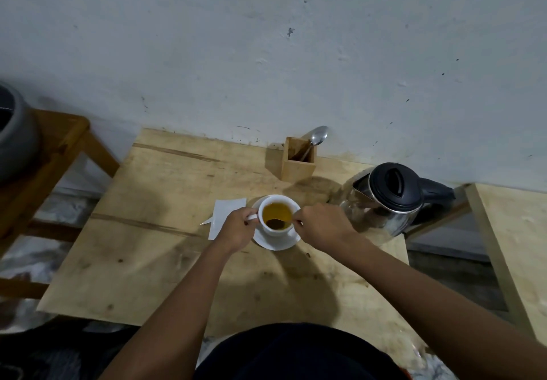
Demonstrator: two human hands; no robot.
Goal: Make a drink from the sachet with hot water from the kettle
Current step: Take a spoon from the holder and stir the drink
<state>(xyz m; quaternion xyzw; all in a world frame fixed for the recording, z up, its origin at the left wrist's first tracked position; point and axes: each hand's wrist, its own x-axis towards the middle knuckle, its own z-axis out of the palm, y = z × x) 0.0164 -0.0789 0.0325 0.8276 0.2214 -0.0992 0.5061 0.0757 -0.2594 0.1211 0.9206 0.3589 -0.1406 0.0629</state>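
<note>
A white cup [276,230] stands on a white saucer [281,242] in the middle of the wooden table [165,261]. It holds yellow-brown liquid with darker powder near the front. My left hand [236,227] pinches the cup's handle. My right hand [321,225] holds a spoon [278,221] whose bowl dips into the drink. The torn white sachet [223,216] lies flat just left of the saucer, partly under my left hand. The steel kettle [381,199] with a black lid stands to the right of the cup, close to my right hand.
A wooden holder [297,162] with another spoon [318,136] stands at the back by the wall. A grey pot [14,133] rests on a wooden stand at far left. A second wooden surface [515,246] lies at right.
</note>
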